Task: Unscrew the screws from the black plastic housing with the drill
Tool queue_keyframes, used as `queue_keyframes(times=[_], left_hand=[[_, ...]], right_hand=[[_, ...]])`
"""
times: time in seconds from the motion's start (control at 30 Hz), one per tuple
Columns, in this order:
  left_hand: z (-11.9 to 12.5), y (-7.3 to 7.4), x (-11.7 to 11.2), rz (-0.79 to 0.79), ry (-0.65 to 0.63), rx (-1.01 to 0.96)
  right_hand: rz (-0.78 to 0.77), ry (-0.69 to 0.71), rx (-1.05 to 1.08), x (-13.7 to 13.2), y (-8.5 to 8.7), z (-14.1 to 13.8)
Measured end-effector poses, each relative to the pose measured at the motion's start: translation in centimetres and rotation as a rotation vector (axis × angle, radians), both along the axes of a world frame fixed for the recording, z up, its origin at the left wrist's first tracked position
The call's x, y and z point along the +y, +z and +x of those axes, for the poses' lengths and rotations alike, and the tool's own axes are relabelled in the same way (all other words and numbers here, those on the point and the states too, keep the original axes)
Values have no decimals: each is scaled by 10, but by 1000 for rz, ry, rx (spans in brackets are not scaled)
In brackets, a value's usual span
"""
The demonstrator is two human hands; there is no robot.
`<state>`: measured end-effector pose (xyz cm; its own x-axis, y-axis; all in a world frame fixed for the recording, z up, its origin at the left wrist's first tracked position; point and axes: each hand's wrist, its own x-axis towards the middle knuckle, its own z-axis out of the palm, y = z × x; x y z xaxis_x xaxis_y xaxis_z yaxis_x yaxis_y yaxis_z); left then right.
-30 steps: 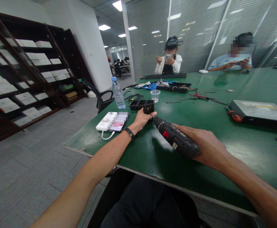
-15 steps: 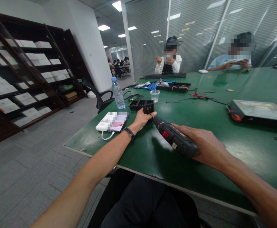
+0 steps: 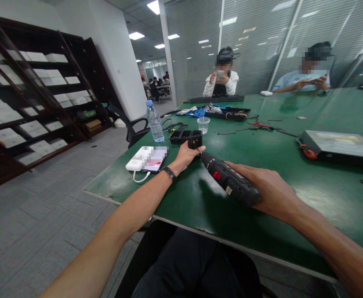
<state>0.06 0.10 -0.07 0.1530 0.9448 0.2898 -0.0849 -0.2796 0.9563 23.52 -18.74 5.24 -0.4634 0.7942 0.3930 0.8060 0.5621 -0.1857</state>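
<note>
My left hand (image 3: 186, 156) is closed around a small black boxy part (image 3: 194, 142) standing on the green table (image 3: 281, 165). My right hand (image 3: 264, 188) grips a black electric screwdriver (image 3: 229, 180) with a red button. Its bit points at the black part and touches its right side next to my thumb. A wristwatch sits on my left wrist.
A white power bank with a phone on it (image 3: 146, 159) lies left of my hand. Behind are a water bottle (image 3: 155, 122), a plastic cup (image 3: 203, 124), a black tray (image 3: 183, 135) and a flat metal drive (image 3: 340, 147) at right. Two people sit across the table.
My hands and the screwdriver stay put. The person across the table has brought both hands together up near the face.
</note>
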Motion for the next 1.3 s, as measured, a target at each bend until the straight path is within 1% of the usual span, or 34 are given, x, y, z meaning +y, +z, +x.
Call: queue_keyframes(times=[0.23,0.4,0.67,0.87,1.13,1.3], left_hand=[[0,-1,2,15,-12,9],[0,-2,2,20,6,23],[0,-2,3,33,-10,27],[-1,-3,3,47,1,41],[0,2,-2,50,11,41],[0,4,-5,39,26,54]], right_hand=[[-2,2,-15,0,2,-1],[-7,-3,-6,0,0,0],[6,-6,-18,0,0,2],[17,-3,-38,0,0,0],[39,-36,-97,-2,1,-4],[5,-51,-140,-3,3,-6]])
